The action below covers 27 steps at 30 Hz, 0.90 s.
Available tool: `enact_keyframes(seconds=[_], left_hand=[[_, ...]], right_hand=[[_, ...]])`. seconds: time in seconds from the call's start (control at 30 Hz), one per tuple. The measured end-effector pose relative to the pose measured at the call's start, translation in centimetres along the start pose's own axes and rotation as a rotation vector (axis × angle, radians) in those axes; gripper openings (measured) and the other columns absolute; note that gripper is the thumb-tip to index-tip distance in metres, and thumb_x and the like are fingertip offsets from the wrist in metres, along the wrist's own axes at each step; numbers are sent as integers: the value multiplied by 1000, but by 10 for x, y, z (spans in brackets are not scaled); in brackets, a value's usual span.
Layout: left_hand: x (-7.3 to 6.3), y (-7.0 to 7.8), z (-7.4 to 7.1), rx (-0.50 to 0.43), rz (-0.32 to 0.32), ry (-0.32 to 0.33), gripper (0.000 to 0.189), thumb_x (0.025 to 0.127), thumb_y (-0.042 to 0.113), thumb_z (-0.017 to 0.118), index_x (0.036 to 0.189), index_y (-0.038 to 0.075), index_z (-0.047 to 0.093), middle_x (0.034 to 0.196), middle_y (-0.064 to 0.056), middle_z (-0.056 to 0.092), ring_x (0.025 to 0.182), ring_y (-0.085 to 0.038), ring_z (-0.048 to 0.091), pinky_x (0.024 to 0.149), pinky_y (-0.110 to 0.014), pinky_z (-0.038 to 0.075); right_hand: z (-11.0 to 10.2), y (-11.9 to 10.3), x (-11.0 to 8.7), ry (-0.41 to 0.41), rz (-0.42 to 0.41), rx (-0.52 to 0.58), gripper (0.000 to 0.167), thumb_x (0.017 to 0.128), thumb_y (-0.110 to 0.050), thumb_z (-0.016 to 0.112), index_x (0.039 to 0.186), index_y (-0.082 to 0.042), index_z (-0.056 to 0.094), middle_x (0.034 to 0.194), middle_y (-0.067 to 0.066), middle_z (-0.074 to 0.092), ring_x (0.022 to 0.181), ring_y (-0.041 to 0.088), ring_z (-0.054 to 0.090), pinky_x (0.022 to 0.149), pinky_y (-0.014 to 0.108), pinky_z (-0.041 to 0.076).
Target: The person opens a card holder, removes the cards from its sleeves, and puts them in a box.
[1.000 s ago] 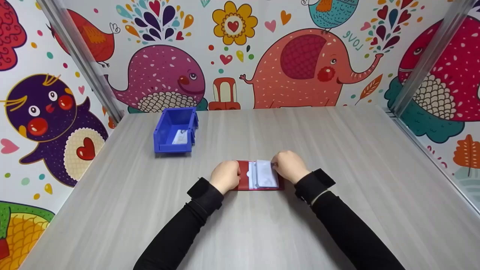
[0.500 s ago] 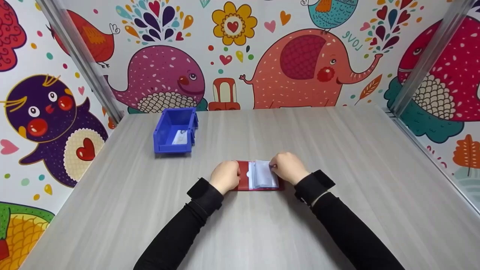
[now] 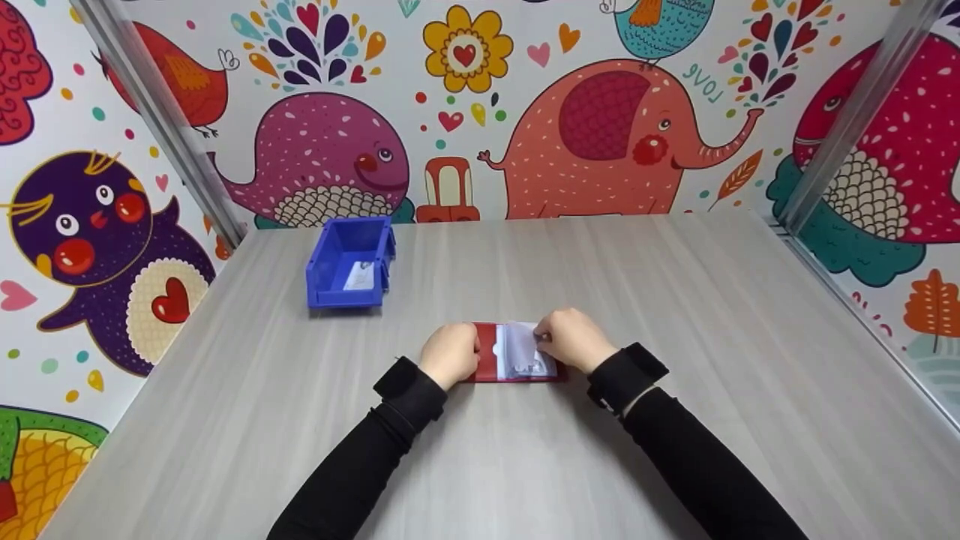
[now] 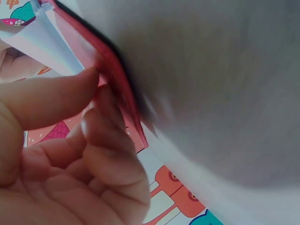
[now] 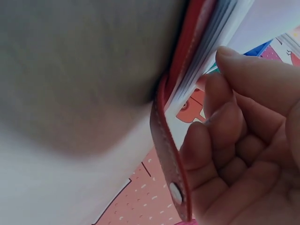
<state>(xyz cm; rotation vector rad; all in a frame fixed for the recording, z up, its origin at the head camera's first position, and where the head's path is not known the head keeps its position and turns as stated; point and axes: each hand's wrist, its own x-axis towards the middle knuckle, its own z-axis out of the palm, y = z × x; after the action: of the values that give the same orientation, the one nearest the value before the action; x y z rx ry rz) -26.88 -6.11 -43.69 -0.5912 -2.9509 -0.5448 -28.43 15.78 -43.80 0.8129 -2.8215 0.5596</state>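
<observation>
A red card holder (image 3: 487, 364) lies open on the table, its clear plastic sleeves (image 3: 518, 346) on the right half. My left hand (image 3: 448, 354) pinches the edge of the left cover between thumb and fingers, as the left wrist view shows on the red cover (image 4: 112, 70). On the other side, my right hand (image 3: 576, 339) pinches a sleeve by its outer edge and lifts it off the stack. The right wrist view shows the stacked sleeves (image 5: 206, 51) and a red strap (image 5: 166, 140) with a metal snap (image 5: 176, 192) beside the curled lower fingers.
A blue plastic bin (image 3: 346, 297) stands at the back left of the table (image 3: 675, 300), with a white card-like piece (image 3: 360, 275) inside. Printed panels with cartoon animals (image 3: 600, 142) border the table at the back and both sides.
My right hand has moved slightly left, turning the sleeve leftward so that the sleeve below with grey print shows. The left hand keeps its hold on the cover.
</observation>
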Motion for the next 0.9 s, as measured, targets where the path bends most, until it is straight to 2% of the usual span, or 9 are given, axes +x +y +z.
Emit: enact_keyframes(seconds=[0.13, 0.23, 0.5, 0.7, 0.9], left_hand=[[0, -1, 1, 5, 13, 12, 3, 77, 2, 70, 75, 3, 69, 76, -7, 68, 76, -29, 66, 71, -41, 52], [-1, -1, 1, 7, 15, 19, 4, 77, 2, 71, 74, 4, 68, 76, -7, 68, 76, -29, 66, 71, -40, 52], [-1, -2, 2, -8, -6, 10, 4, 77, 2, 72, 75, 4, 70, 76, -7, 68, 76, -29, 66, 71, -41, 52], [-3, -5, 1, -30, -4, 14, 2, 75, 3, 72, 74, 3, 70, 75, -7, 68, 75, -31, 66, 69, -41, 53], [-3, -8, -1, -48, -17, -5, 3, 75, 4, 72, 76, 3, 69, 75, -6, 67, 77, -30, 66, 71, -41, 52]], right_hand=[[2, -5, 0, 13, 18, -27, 7, 78, -3, 78, 84, -1, 76, 78, 9, 70, 72, 25, 64, 70, 42, 52], [4, -9, 1, 28, 21, -48, 7, 78, -5, 79, 83, -2, 76, 77, 9, 69, 72, 28, 64, 70, 44, 52], [9, -19, 6, 54, 50, -60, 12, 79, -10, 81, 87, -2, 77, 83, 10, 71, 79, 29, 67, 74, 44, 53], [10, -25, 7, 113, 40, -48, 12, 77, -12, 83, 79, -3, 75, 77, 10, 69, 74, 30, 66, 70, 44, 53], [12, -28, 8, 155, 59, -57, 21, 79, -21, 82, 69, -6, 71, 69, 7, 64, 66, 28, 63, 64, 44, 52]])
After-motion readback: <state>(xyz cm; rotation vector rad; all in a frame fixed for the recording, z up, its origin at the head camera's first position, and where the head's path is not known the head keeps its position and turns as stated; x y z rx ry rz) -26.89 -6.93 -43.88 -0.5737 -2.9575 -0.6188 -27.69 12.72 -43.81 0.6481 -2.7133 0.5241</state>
